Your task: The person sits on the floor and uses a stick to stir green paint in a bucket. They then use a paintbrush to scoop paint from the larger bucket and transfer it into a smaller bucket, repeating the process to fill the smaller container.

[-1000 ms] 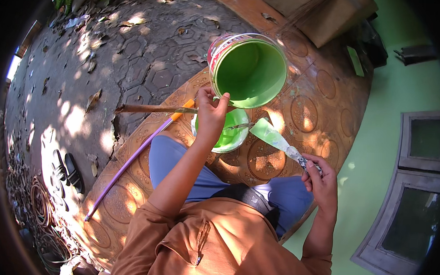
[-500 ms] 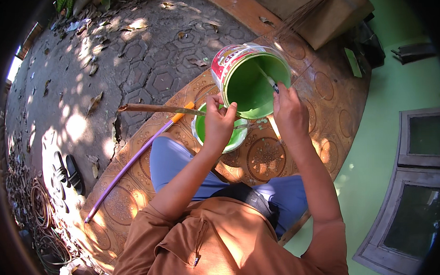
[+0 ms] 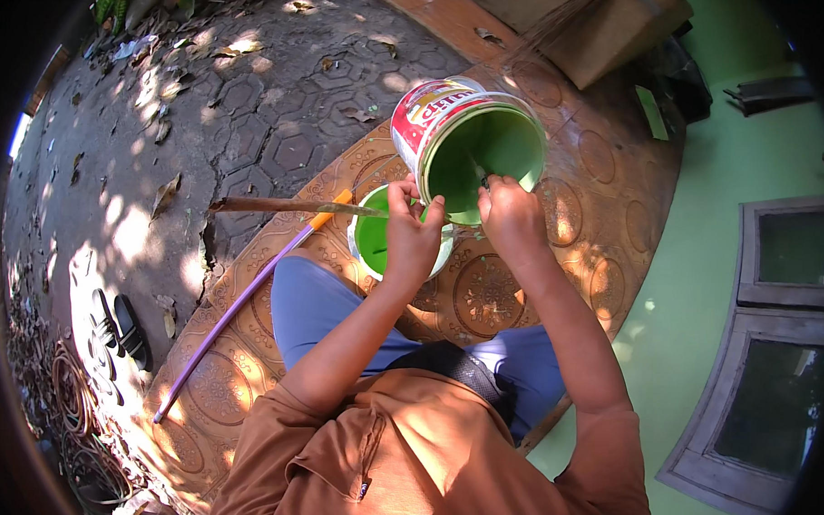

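Note:
A big paint bucket [image 3: 435, 113], red and white outside and coated green inside, tips toward me over a small bowl of green paint [image 3: 372, 238] on the patterned orange floor [image 3: 568, 199]. My left hand [image 3: 413, 230] pinches the bucket's near rim, just above the bowl. My right hand [image 3: 513, 216] is closed at the same rim on a scraper [image 3: 478, 174] whose blade reaches down into the bucket. My knees in blue trousers [image 3: 310, 308] lie right below the bowl.
A long purple pole with an orange end [image 3: 238, 306] lies diagonally to my left. A wooden stick [image 3: 278, 206] lies across it. Dark sandals [image 3: 119, 329] sit on the paving, a cardboard box [image 3: 610, 37] stands behind the bucket, and a green wall with a window frame [image 3: 771, 361] is at right.
My right hand came up from beside my knee with the paint-covered scraper and put it into the bucket. The bucket has tipped further toward me, over the bowl.

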